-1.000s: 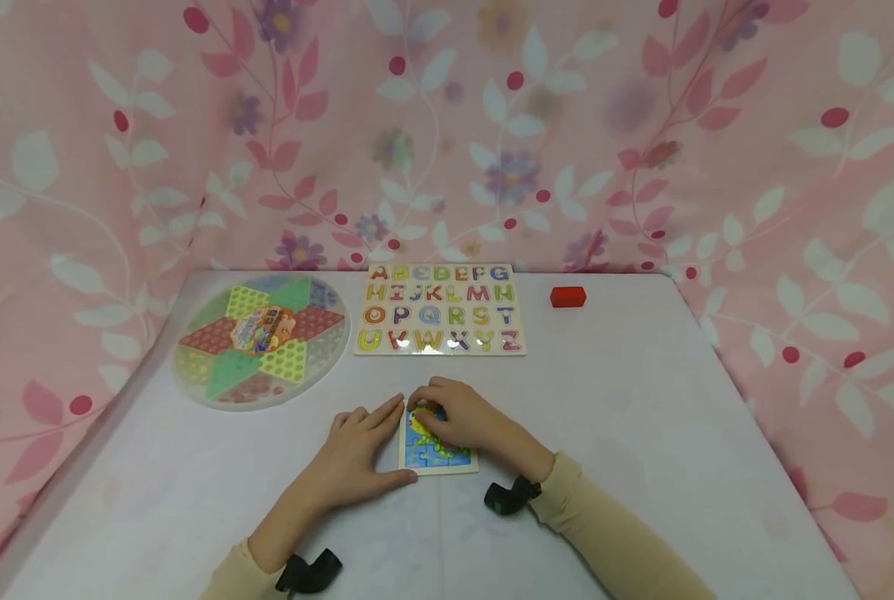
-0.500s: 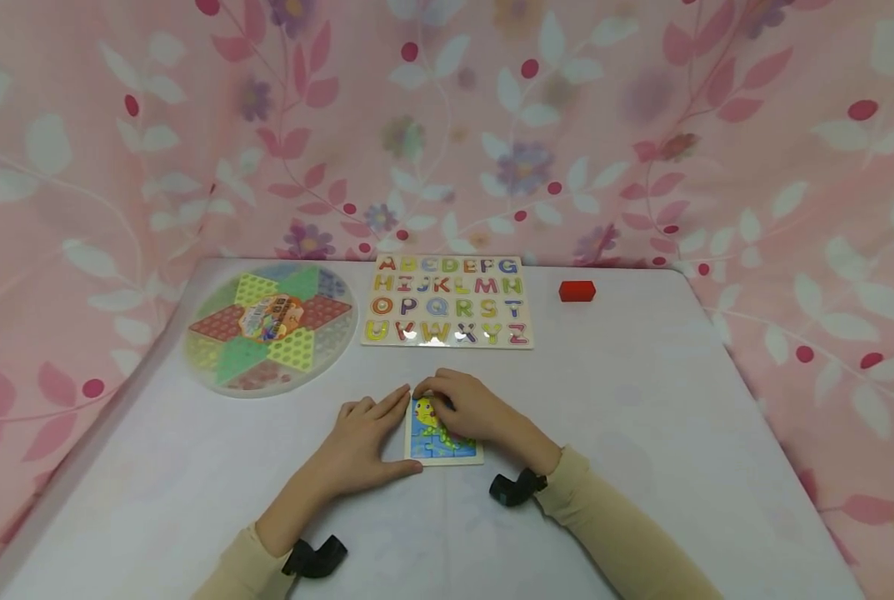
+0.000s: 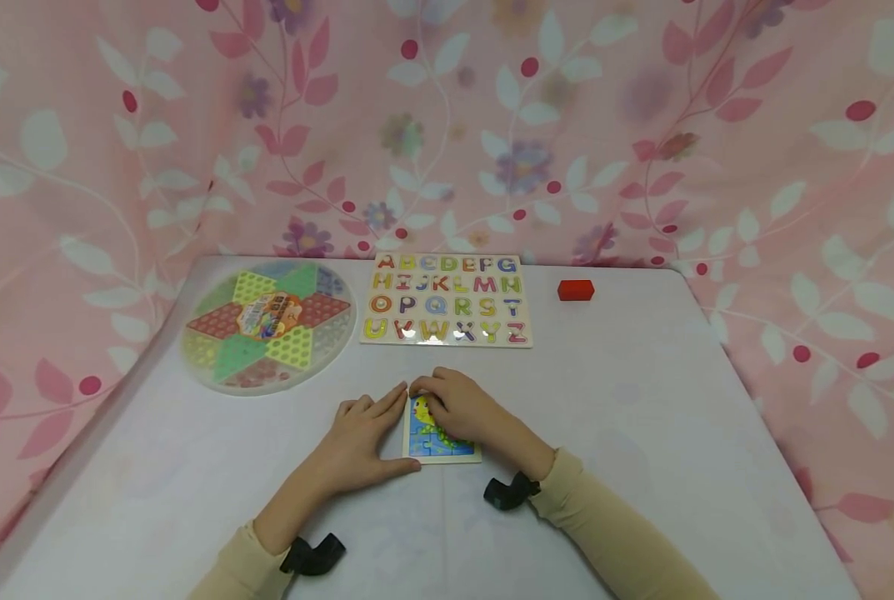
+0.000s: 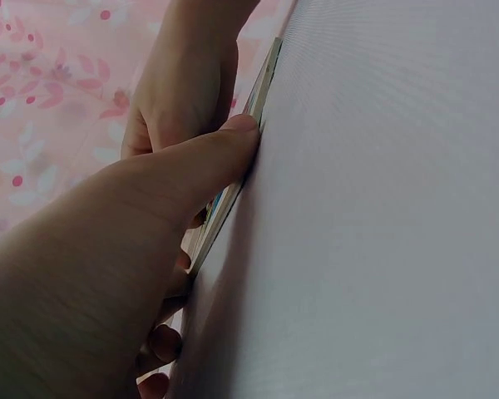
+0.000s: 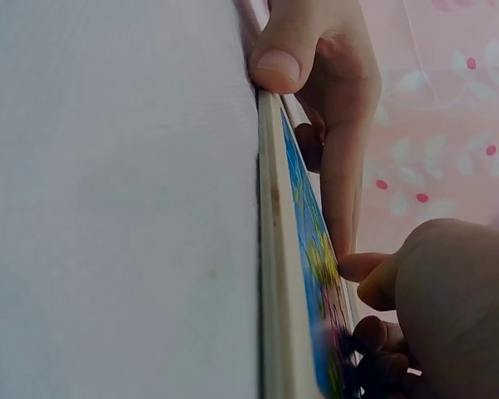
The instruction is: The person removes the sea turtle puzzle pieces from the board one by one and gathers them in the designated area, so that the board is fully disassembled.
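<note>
A small jigsaw puzzle (image 3: 432, 447) in a pale frame lies on the white table, showing a yellow and green figure on blue. My left hand (image 3: 352, 450) holds its left side, the thumb at the near corner and the forefinger reaching the far corner. The left wrist view shows the left thumb (image 4: 224, 150) against the frame's edge. Over the puzzle's upper part bends my right hand (image 3: 465, 408), its curled fingers touching the picture near the far left corner. In the right wrist view, those fingers (image 5: 374, 278) meet the picture's surface; whether they pinch a piece is hidden.
Behind the puzzle lies a wooden alphabet board (image 3: 447, 300). A round Chinese checkers board (image 3: 267, 329) is at the back left, and a red block (image 3: 576, 290) at the back right. A pink floral curtain (image 3: 447, 125) hangs behind the table (image 3: 641, 400).
The right hand's thumb and fingers have shifted slightly over the puzzle's upper left part. My left hand keeps its place at the puzzle's left side. The whole head view has shifted a little.
</note>
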The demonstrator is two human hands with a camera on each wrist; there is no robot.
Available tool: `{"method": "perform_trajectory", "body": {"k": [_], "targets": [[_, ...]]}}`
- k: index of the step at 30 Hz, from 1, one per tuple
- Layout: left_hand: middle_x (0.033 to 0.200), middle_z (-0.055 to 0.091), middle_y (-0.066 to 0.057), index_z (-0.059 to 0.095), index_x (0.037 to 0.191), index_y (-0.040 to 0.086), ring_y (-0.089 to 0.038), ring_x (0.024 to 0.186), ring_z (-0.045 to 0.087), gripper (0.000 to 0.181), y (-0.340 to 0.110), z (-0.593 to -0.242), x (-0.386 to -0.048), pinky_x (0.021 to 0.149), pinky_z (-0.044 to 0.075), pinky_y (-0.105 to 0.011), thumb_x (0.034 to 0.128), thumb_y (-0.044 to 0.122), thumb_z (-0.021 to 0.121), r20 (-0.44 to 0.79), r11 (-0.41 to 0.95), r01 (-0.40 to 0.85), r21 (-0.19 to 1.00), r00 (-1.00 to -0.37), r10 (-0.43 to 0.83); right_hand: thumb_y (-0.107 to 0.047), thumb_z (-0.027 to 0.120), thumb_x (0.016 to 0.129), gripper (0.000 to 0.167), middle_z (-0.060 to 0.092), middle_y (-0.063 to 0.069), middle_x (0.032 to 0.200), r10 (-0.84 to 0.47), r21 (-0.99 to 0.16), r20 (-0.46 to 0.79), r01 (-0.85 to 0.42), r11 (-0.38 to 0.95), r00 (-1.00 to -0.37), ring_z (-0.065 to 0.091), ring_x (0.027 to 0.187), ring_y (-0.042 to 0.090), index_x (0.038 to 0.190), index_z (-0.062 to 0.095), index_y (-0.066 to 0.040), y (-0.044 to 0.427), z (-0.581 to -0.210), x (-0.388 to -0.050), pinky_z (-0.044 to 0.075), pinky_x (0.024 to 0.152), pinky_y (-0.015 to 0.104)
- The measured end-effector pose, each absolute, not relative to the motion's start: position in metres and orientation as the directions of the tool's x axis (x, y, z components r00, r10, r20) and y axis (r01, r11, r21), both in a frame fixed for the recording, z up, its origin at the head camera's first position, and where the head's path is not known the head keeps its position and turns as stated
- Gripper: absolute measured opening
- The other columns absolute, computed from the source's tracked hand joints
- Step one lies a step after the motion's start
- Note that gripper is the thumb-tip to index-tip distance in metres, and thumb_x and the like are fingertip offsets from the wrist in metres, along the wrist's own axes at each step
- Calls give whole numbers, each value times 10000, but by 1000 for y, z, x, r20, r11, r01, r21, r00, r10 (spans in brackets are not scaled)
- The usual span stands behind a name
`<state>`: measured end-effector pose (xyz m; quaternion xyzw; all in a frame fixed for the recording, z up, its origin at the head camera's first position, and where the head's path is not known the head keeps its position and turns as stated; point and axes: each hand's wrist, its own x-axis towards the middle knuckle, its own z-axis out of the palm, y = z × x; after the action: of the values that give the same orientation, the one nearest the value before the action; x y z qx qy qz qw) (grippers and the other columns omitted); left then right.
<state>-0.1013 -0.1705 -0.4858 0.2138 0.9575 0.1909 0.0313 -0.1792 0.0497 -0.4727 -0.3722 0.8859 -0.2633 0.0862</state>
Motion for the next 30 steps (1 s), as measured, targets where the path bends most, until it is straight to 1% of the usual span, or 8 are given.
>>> {"method": "perform_trajectory", "body": {"k": [7, 10, 15, 18, 21, 26, 30], "targets": [[1722, 348, 5, 394, 1647, 118, -134, 1000, 470, 1093, -171, -484, -102, 978, 358, -475, 826, 741, 759, 20, 837, 394, 380, -908, 419, -132, 543, 1087, 284, 559, -36, 920, -685, -474, 18, -610, 635, -728, 492, 808, 131, 1280, 741, -196, 45, -471, -178, 419, 754, 296], [1717, 357, 6, 390, 1650, 128, -125, 978, 460, 1094, -171, -484, -102, 969, 361, -470, 824, 743, 759, 25, 834, 397, 382, -907, 420, -125, 550, 1079, 293, 551, -30, 912, -683, -466, 7, -607, 644, -730, 487, 792, 136, 1293, 736, -200, 44, -471, -178, 409, 733, 298], [1719, 351, 11, 396, 1647, 130, -118, 962, 449, 1087, -170, -485, -102, 942, 358, -447, 826, 743, 758, 27, 833, 399, 384, -906, 422, -104, 533, 1069, 317, 564, -22, 942, -674, -498, -27, -575, 649, -738, 500, 803, 140, 1302, 721, -206, 44, -469, -179, 424, 743, 302], [1722, 345, 15, 401, 1644, 126, -117, 967, 451, 1081, -171, -485, -102, 942, 357, -444, 830, 742, 755, 28, 833, 399, 384, -906, 421, -88, 522, 1060, 322, 580, -24, 971, -668, -538, -50, -543, 645, -743, 518, 812, 138, 1282, 719, -212, 45, -467, -181, 442, 756, 304], [1723, 341, 18, 402, 1644, 125, -118, 968, 454, 1080, -170, -485, -103, 952, 358, -456, 831, 741, 755, 28, 832, 396, 389, -908, 419, -82, 520, 1045, 319, 582, -23, 960, -668, -559, -61, -529, 638, -742, 519, 792, 140, 1261, 716, -212, 45, -465, -182, 441, 748, 304], [1724, 335, 24, 395, 1648, 131, -112, 957, 447, 1080, -170, -485, -102, 963, 357, -468, 834, 748, 747, 24, 833, 393, 388, -908, 417, -131, 584, 986, 323, 564, -19, 933, -666, -548, -74, -528, 649, -742, 517, 771, 137, 1274, 698, -225, 44, -467, -182, 424, 713, 292], [1724, 337, 22, 390, 1651, 134, -111, 958, 450, 1082, -170, -485, -101, 966, 356, -468, 835, 748, 747, 23, 838, 394, 377, -909, 416, -184, 628, 964, 343, 577, -10, 1030, -659, -528, -81, -529, 665, -747, 535, 817, 135, 1298, 682, -237, 43, -469, -182, 440, 721, 290]]}}
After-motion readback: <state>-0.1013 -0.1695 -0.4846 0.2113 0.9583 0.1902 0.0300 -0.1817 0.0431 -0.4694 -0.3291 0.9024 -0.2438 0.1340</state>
